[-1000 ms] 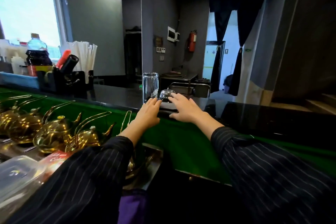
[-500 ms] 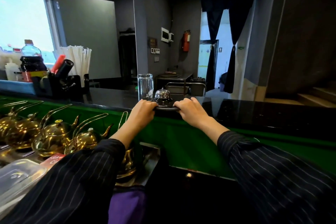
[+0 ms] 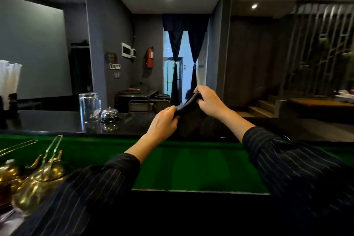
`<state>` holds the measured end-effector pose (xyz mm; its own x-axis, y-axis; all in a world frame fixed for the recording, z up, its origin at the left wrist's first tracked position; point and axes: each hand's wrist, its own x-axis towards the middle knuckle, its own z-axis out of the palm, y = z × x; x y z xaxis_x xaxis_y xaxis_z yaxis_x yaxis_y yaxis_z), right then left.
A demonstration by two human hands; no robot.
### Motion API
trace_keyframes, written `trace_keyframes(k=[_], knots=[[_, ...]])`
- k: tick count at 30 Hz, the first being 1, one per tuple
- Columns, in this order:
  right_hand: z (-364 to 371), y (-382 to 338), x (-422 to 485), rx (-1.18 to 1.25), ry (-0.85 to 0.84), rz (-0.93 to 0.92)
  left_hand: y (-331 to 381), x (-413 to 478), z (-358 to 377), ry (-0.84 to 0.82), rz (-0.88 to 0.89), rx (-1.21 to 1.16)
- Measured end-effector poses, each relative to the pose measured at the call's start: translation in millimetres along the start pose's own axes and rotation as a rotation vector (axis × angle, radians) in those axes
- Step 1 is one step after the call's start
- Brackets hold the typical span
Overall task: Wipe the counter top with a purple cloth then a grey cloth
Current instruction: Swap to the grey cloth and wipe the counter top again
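Cloth: You held a dark cloth (image 3: pixel 192 120) in the air, just above the counter top. Its colour looked dark grey to black; I could not tell more exactly. Its upper edge was bunched into a thick, soft roll, and the rest hung down as a limp sheet.
Left hand: Your left hand (image 3: pixel 164 123) gripped the lower end of the roll, with the fingers curled round the fabric.
Right hand: Your right hand (image 3: pixel 208 101) was higher and clamped the other end of the roll between thumb and bent fingers.
Counter top: The counter top (image 3: pixel 57 120) was black, smooth and glossy, and it mirrored the things on it.
Glass: A clear cylindrical glass (image 3: pixel 89 106) stood on the counter, to the left of your hands.
Bell: A shiny metal bell (image 3: pixel 109 114) with a domed shape stood just beside the glass, on its right.
Green surface: A flat, matte green surface (image 3: pixel 191 165), like felt, lay below the counter edge, nearer to you.
Teapots: Round, brass-coloured teapots (image 3: pixel 38 178) with thin curved handles were at the lower left, blurred.
Sleeves: Your sleeves (image 3: pixel 297 174) were of dark fabric with fine pale stripes.
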<state>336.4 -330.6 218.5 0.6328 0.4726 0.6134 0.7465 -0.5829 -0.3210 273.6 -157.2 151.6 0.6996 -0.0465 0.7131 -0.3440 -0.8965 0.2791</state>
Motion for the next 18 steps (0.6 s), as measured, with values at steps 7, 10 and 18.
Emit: trace_keyframes(k=[7,10,18], knots=[[-95,105,-42,-0.154,-0.216,0.132,86,25,99,-0.209,0.080,-0.073],[-123,144,-52,-0.212,-0.290,0.175,105,37,133,-0.265,0.098,-0.063],[-89,233,-66,-0.443,-0.188,0.303,126,65,205,-0.305,0.101,0.042]])
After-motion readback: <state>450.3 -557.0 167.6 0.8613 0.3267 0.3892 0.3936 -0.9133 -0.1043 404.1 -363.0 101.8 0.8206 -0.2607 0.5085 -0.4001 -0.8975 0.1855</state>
